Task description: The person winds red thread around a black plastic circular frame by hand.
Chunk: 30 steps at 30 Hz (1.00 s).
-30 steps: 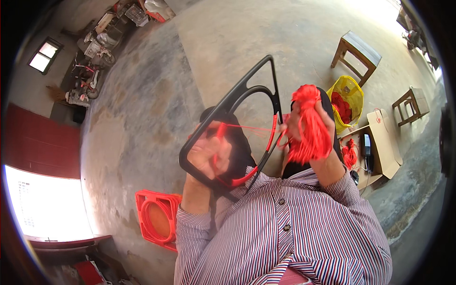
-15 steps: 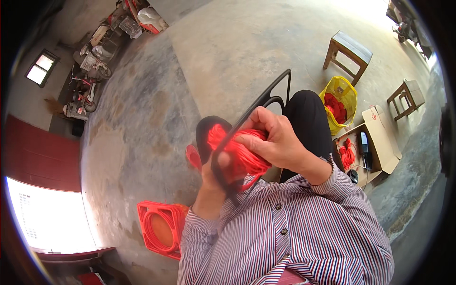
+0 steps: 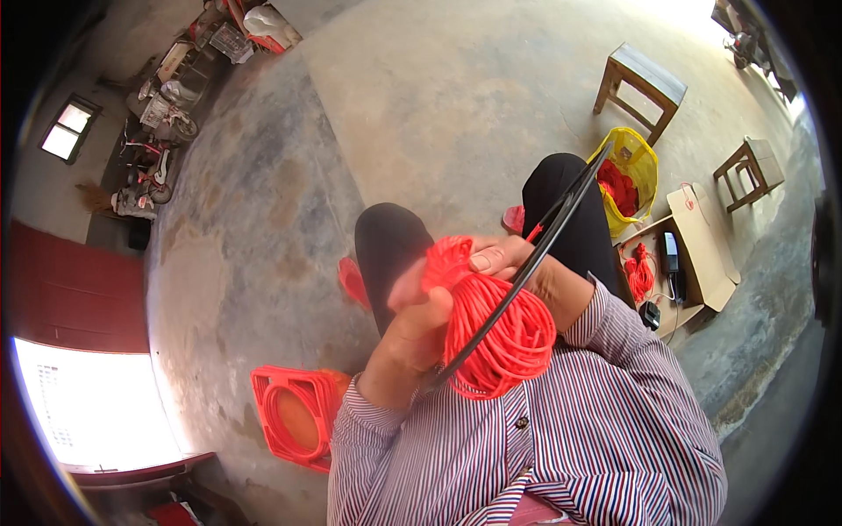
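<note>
A thick bundle of red cord (image 3: 504, 337) hangs between my hands above my lap, its loops gathered at the upper end. My left hand (image 3: 419, 329) is closed at the left side of that gathered end, its fingers partly smeared by motion. From the right, my right hand (image 3: 507, 258) grips the same end, thumb laid on top. A slim black frame (image 3: 561, 215), seen edge-on, slants across the bundle and in front of my right wrist. What holds the frame is hidden.
On the floor at lower left lies a red cord reel frame (image 3: 294, 414). To the right stand a yellow basket (image 3: 651, 167) with red stuff inside, an open cardboard box (image 3: 706, 254) holding a red cord hank (image 3: 640, 273) and a black device (image 3: 671, 252), and two wooden stools (image 3: 647, 74).
The cord bundle has swung down and right, its looped end now toward my shirt. The black frame has turned edge-on and shifted right. Both hands have moved to the bundle's upper end.
</note>
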Motion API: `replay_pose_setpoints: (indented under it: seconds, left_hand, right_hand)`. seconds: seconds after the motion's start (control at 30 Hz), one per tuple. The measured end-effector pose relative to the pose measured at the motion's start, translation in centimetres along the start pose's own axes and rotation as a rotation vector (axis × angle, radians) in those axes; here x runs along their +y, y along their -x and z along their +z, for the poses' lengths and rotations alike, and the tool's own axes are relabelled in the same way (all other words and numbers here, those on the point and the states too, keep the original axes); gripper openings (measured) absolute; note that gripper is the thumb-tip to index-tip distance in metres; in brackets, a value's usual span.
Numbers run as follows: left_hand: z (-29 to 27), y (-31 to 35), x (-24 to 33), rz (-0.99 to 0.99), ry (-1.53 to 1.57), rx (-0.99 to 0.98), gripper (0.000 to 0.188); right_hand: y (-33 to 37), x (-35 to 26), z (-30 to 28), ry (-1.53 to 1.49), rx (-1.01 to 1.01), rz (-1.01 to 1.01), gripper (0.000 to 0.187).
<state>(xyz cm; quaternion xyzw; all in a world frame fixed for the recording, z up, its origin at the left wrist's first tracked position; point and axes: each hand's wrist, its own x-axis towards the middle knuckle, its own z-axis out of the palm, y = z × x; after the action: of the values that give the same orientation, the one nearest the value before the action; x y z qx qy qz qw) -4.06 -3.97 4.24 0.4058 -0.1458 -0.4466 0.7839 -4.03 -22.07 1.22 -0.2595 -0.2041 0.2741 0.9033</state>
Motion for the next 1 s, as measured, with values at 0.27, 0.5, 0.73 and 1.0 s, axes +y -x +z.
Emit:
replay_pose_setpoints:
  seconds: [0.27, 0.5, 0.73, 1.0]
  left_hand:
    - [-2.8, -0.3, 0.6, 0.031, 0.139, -0.388, 0.089]
    - [-2.6, -0.1, 1.2, 0.212, -0.087, -0.023, 0.07]
    - [-4.2, -0.4, 1.6, 0.245, -0.087, 0.024, 0.054]
    - [-9.1, 1.2, 2.9, 0.353, 0.039, 0.199, 0.045]
  right_hand:
    - [-0.3, 1.9, -5.9, -0.122, 0.573, -0.514, 0.044]
    - [3.7, 1.7, -4.2, -0.212, 0.253, -0.678, 0.038]
    - [3.5, -0.8, -1.3, -0.208, 0.141, -0.661, 0.049]
    - [9.2, -4.3, -8.2, -0.552, 0.17, -0.905, 0.033]
